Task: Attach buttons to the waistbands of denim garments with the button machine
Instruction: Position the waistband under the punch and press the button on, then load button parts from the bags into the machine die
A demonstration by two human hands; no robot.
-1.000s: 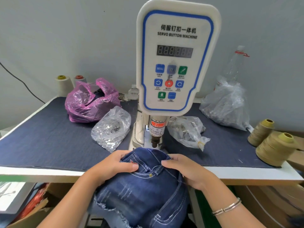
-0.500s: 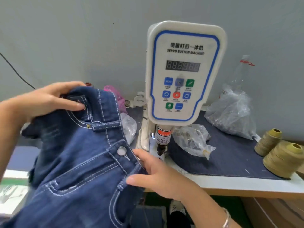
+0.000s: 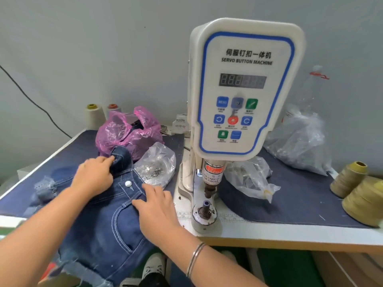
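Dark blue denim shorts [image 3: 103,224] lie on the table left of the white servo button machine [image 3: 242,90], their frayed hem hanging over the front edge. A silver button [image 3: 128,184] sits on the waistband. My left hand [image 3: 93,177] lies on the waistband and pinches a raised fold of it at the far end. My right hand [image 3: 155,206] rests flat with straight fingers on the denim just right of the button. The machine's lower die [image 3: 205,210] stands bare, right of my right hand.
A pink plastic bag [image 3: 126,131] and a clear bag of metal parts [image 3: 155,164] sit behind the shorts. More clear bags [image 3: 248,179] [image 3: 300,141] lie right of the machine. Thread cones [image 3: 362,195] stand at the right edge, two more [image 3: 94,116] at the back left.
The shorts were held up in the air to the left; now they lie flat on the table with both hands resting on the waistband. The view has shifted.
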